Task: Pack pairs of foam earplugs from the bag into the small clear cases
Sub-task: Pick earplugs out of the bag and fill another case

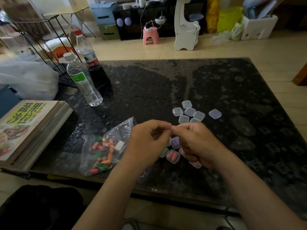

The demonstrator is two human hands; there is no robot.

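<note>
left hand [149, 138]: raised above the near middle of the table, fingers curled, thumb and forefinger tips brought together against the other hand's fingertips. whether it pinches anything there i cannot tell.
right hand [196, 143]: just beside the left, fingers curled inward, its fingertips meeting the left's. what it holds, if anything, is hidden, so i cannot tell.
bag [116, 130]: clear plastic, lying crumpled on the table just left of the left hand, its mouth turned toward the hands.
earplugs [106, 151]: loose inside the bag, a jumble of orange, pink and green ones, with a small white slip among them.
filled cases [172, 156]: grouped on the table under and between the two hands. one shows two pink plugs, one at the back looks purple, one at the left greenish, and another peeks out below the right hand. several are partly covered by the hands.
empty cases [189, 113]: a tight cluster of small clear square boxes beyond the hands, lids shut.
lone case [215, 114]: clear, set apart to the right of that cluster.
table [149, 83]: dark, glossy, speckled top.
water bottle [83, 82]: clear with a green label and white cap, standing at the far left of the table.
cola bottle [93, 63]: dark drink, red cap, just behind the water bottle.
books [29, 127]: a stack on the left edge of the table, a salad cookbook uppermost.
</note>
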